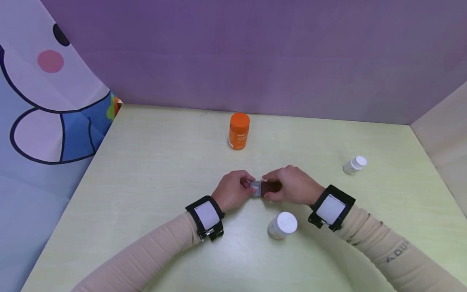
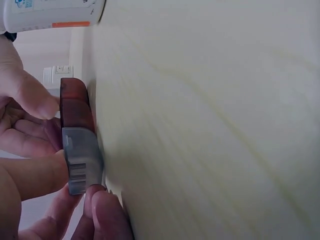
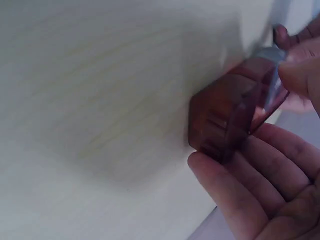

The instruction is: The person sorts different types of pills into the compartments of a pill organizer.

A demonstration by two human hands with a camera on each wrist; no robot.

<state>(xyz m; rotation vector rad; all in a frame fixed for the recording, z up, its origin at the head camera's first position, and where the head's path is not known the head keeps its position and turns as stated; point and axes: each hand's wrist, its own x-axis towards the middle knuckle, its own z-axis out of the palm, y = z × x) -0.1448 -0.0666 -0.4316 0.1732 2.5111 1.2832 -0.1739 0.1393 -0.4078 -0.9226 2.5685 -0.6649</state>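
Observation:
A small see-through pill case (image 1: 257,188) with a grey end and dark red sections is held low at the table. My left hand (image 1: 234,190) pinches its grey end (image 2: 82,157) between thumb and fingers. Around the dark red part (image 3: 225,110) curl the thumb and fingers of my right hand (image 1: 294,185). Part of the red side seems lifted or see-through at its upper edge; what is inside cannot be made out. Nearest to both hands, a white bottle (image 1: 282,225) stands upright just in front of the right one.
An orange bottle (image 1: 238,132) stands upright at the back of the pale table (image 1: 164,138). Off to the right is a smaller white bottle (image 1: 354,165). A purple wall (image 1: 255,61) rises behind the table's far edge, and a cartoon-print cloth (image 1: 54,134) hangs at the left.

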